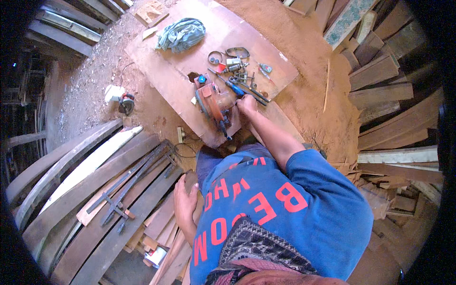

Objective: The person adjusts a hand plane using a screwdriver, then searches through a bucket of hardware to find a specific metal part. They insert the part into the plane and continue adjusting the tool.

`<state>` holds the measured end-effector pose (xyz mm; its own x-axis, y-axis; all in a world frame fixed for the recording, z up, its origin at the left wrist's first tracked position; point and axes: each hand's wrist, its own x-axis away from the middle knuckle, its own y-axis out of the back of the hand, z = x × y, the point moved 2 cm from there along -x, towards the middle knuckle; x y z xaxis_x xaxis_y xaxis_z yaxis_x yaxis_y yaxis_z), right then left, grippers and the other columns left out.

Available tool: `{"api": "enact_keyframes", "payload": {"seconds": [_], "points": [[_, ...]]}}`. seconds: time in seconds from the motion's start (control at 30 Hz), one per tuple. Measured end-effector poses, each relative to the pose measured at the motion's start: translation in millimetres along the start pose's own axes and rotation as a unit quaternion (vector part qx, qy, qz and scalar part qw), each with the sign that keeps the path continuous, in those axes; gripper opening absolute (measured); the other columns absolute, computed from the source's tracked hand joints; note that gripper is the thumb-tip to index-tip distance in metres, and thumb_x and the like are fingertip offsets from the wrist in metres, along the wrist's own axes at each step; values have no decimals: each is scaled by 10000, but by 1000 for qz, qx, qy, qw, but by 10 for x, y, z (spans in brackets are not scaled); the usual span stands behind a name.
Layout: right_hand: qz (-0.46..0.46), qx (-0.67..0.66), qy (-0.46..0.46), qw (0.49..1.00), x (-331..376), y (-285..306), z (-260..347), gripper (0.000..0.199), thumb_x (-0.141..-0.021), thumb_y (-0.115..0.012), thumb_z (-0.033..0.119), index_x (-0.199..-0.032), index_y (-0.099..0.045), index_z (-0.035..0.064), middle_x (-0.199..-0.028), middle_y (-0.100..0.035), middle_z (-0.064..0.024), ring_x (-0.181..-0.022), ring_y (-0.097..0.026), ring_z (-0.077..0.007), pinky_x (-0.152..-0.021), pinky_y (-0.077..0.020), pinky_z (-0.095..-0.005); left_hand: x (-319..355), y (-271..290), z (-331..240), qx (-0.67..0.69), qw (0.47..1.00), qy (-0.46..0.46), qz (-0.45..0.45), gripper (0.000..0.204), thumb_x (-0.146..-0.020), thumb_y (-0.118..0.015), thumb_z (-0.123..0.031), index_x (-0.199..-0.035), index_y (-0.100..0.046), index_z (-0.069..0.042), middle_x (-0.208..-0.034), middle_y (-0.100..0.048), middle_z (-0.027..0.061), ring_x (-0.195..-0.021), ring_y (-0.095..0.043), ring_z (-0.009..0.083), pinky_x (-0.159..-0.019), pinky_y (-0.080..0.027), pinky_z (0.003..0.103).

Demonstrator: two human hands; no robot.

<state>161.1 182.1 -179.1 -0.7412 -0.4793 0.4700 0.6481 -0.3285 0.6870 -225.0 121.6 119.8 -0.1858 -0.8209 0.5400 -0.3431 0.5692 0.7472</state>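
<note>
My right hand (247,104) is closed at the near edge of a work board, beside an orange-red power tool (214,99) with a dark body. Just past my fingers lies a tool with a blue handle (234,87); what the fingers grip is hidden. Farther on, loose metal parts (237,66) form a small heap with a dark ring-shaped strap (237,52). My left hand (184,197) hangs low at my left side, fingers apart and holding nothing, near stacked planks.
The board (161,71) carries a bundled grey-green cloth (181,35). A white and red power tool (124,101) sits on the ground at left. Long planks (90,190) with a metal clamp (114,204) lie near left. Timber (380,95) is stacked at right, beyond sawdust.
</note>
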Motion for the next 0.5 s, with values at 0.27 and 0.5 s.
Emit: {"api": "enact_keyframes", "payload": {"seconds": [0.27, 0.5], "points": [[29, 11, 31, 999, -111, 92, 23, 232, -787, -680, 233, -880, -730, 26, -972, -727, -239, -920, -711, -402, -866, -552, -468, -275, -160, -494, 6, 999, -24, 25, 593, -911, -697, -283, -1407, -521, -10, -1369, -576, 244, -1291, -539, 387, -1104, -413, 441], [77, -53, 157, 983, 230, 629, 155, 228, -827, -701, 220, -899, -697, 3, -804, -710, -136, -740, -675, -221, -715, -531, -366, -563, 24, -984, 67, 990, -118, -31, 468, -900, -713, -202, -1319, -605, -25, -1264, -652, 210, -1188, -622, 348, -1044, -467, 414]]}}
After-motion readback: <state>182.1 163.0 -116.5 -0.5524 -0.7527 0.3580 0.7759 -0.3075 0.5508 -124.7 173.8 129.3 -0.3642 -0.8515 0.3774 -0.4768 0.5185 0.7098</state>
